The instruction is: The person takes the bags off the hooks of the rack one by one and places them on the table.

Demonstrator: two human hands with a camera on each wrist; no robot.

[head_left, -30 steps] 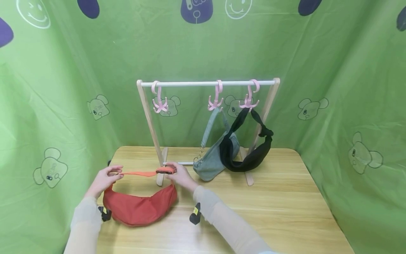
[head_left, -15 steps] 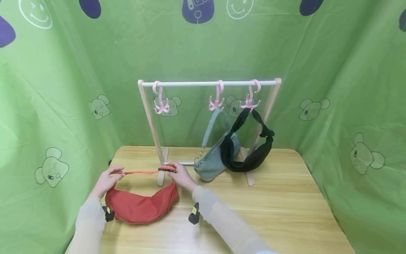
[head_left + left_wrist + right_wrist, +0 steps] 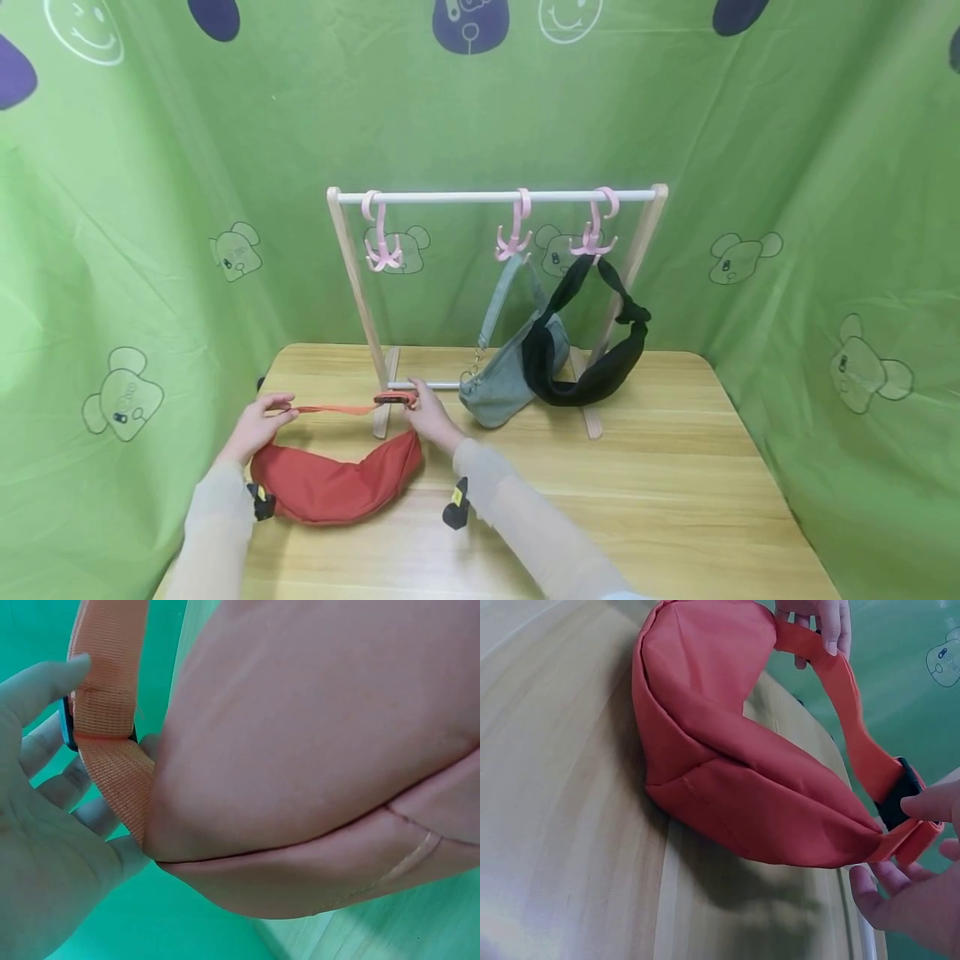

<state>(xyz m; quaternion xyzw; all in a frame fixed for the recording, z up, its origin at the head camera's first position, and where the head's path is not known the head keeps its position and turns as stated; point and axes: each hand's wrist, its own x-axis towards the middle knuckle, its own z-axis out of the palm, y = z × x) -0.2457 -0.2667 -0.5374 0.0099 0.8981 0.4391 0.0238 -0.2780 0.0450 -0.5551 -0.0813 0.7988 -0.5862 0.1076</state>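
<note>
A red waist bag with an orange strap is held at the table's left front. My left hand pinches the strap's left end; the left wrist view shows the thumb on the webbing beside a dark slider. At the other end my right hand pinches the strap by its black buckle, thumb on top and fingers below. The strap runs nearly level between both hands. The bag body droops beneath it, over its shadow; whether it touches the table I cannot tell.
Behind stands a wooden rack with a white rail and pink hooks, the left hook bare. A grey-green bag and a black bag hang from the others. Green curtain surrounds the wooden table.
The red bag has shifted slightly up and to the right in the head view, with both hands keeping hold of the strap. The left hand has moved a little rightward. The hanging bags look unchanged.
</note>
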